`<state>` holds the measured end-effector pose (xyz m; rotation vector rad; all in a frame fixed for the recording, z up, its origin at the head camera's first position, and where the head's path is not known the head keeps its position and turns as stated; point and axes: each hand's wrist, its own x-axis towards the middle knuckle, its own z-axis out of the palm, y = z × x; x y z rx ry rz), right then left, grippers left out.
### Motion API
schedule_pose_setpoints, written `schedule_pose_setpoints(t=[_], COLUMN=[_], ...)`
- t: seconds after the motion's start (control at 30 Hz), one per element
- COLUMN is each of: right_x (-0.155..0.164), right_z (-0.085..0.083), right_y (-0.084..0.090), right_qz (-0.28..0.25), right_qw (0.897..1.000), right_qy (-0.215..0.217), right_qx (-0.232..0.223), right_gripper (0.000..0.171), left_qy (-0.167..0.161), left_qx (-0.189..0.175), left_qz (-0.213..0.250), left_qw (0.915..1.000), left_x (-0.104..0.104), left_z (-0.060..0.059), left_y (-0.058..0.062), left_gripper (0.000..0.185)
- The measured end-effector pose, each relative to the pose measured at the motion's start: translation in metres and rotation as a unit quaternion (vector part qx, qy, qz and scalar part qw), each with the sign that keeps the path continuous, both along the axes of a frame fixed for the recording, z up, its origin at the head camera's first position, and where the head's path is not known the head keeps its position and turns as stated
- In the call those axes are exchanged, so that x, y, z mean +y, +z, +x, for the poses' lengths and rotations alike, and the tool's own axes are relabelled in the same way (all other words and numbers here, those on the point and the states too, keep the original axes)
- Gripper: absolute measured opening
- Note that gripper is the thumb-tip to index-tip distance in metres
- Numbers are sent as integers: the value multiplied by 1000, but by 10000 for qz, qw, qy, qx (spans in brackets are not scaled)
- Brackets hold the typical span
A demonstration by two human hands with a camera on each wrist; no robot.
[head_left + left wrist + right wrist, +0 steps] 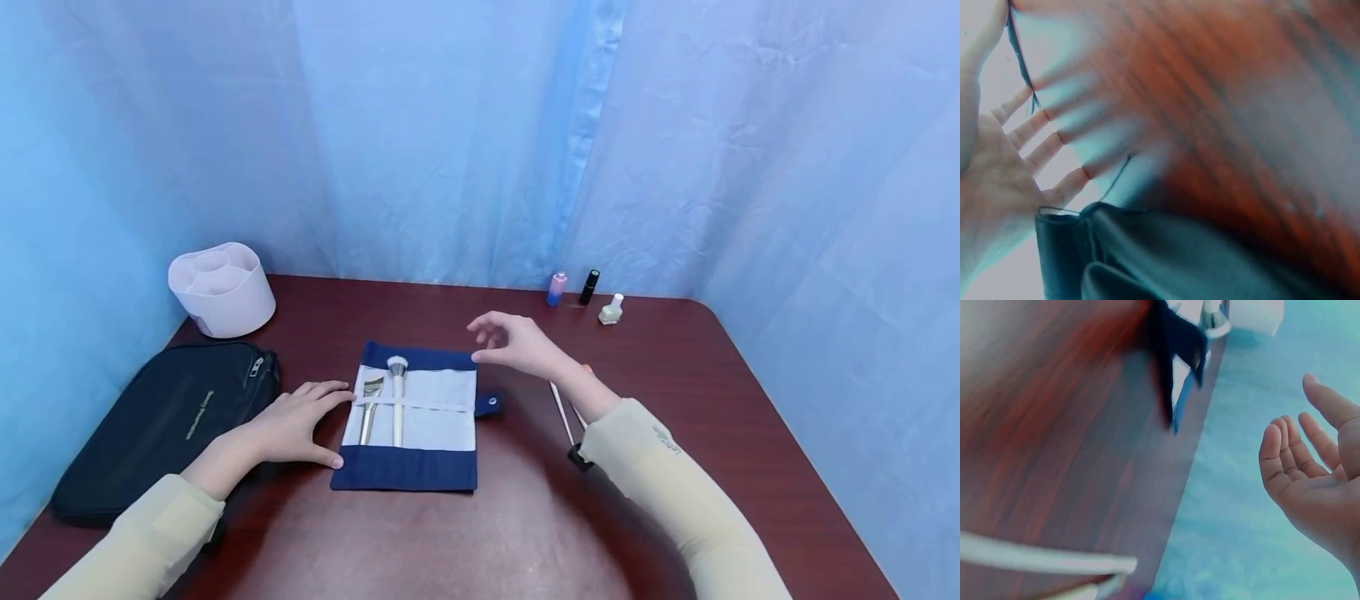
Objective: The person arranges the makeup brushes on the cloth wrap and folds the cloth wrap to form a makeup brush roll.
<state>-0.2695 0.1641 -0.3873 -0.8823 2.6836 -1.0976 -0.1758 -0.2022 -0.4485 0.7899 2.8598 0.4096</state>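
Observation:
A navy and white brush roll [438, 429] lies unfolded on the table, with two makeup brushes tucked under its white strap: a metallic one with a flat head [370, 408] and a white-handled one with a round head [398, 404]. At the roll's left edge rests my left hand [296, 421], fingers spread and thumb near the lower corner. My right hand [521, 343] hovers past the roll's upper right corner, fingers loosely bent, holding nothing. Beneath the right forearm lie slender white-handled items [561, 408], partly hidden by the sleeve.
A black zipped case [161, 433] lies at the left, with a white divided holder [232, 300] behind it. Along the back right stand a pink-blue bottle [556, 289], a black tube [589, 287] and a nail polish bottle [611, 311]. Blue curtains surround the dark red table [517, 533].

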Motion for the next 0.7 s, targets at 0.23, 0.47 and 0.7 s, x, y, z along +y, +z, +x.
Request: schedule_pose_setpoints(t=[0.23,0.47,0.7], right_x=[39,69,94], right_z=[13,16,11], right_y=[-4,-22,-36], right_qz=[416,999,1449], right_qw=[9983,9914,9831], right_qy=[-42,185,284], right_qx=[396,825,1082], right_gripper=[41,43,39], left_qy=[-21,-20,35], left_qx=[78,41,14], left_qz=[6,-32,-60], left_qw=[10000,10000,10000], left_x=[0,-1,0], left_z=[1,0,1], left_y=[0,-2,-3], left_gripper=[97,98,98])
